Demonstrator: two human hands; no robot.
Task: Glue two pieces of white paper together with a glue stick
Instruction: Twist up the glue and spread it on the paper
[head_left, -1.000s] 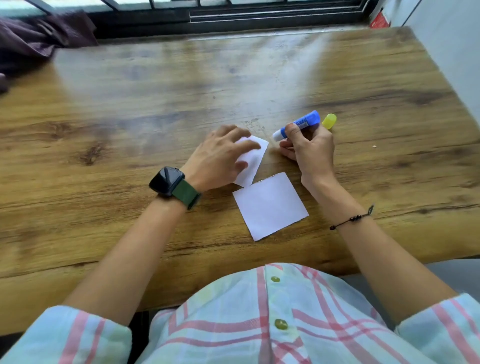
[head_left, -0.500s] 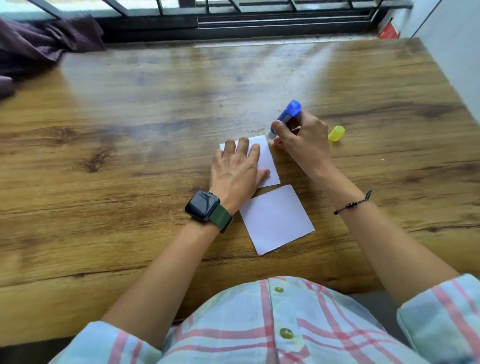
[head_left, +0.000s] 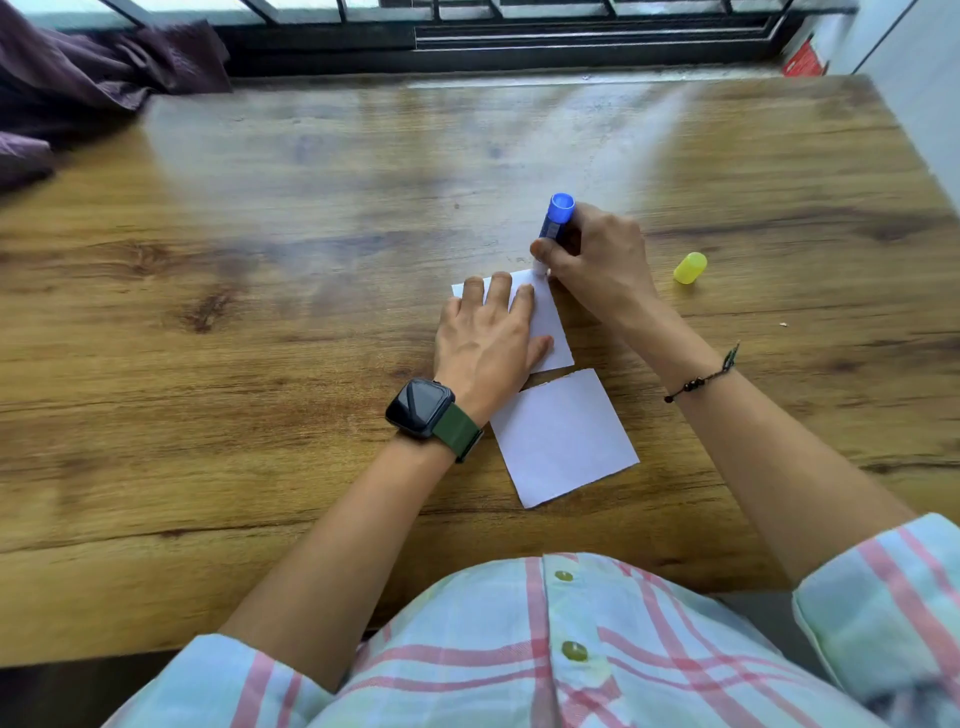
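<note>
With the blue plastic glue stick (head_left: 557, 221) tilted tip-down at the far right corner of the upper square of white paper (head_left: 545, 327), we read this as the start of the gluing stroke. Our right hand (head_left: 597, 260) is curled round the barrel low down, near the tip, a grip that seems chosen for control and pressure; whether the tip already touches the sheet we cannot tell, as the fingers hide it.

Just left of that grip, our left hand (head_left: 488, 343) lies flat with straight fingers on the same sheet, apparently pinning it to the wooden tabletop (head_left: 311, 260) so that the stick does not drag it along. The pressing fingers cover the sheet's left part and leave the right strip bare, and that is where the stick now stands.

Below both hands, nearer to us, the second square of white paper (head_left: 563, 436) lies untouched, its upper edge just beside the first sheet's lower edge, presumably kept close for pressing on once the glue is spread.

To the right of the gripping hand, apart from it, the small yellow plastic cap (head_left: 690, 268) lies on its side, out of the stroke's way. The risk, as we judge it, is the thin sheet creasing under a hard stroke.
</note>
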